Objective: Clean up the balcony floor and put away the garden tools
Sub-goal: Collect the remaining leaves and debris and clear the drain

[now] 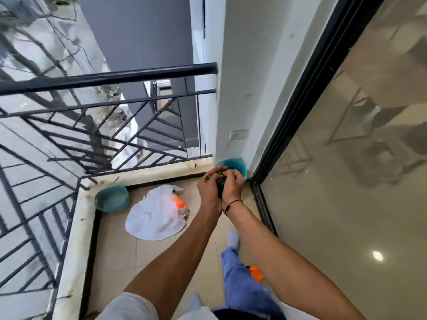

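While both hands, the left hand (209, 187) and right hand (232, 181), press together around a clump of green debris (219, 175) just in front of the teal bucket (238, 166), loose bits may slip between the fingers and scatter across the balcony floor (152, 257).

Head camera looks steeply down past outstretched arms at the balcony floor (147, 255).

No words, numbers, labels or signs to read anywhere here.
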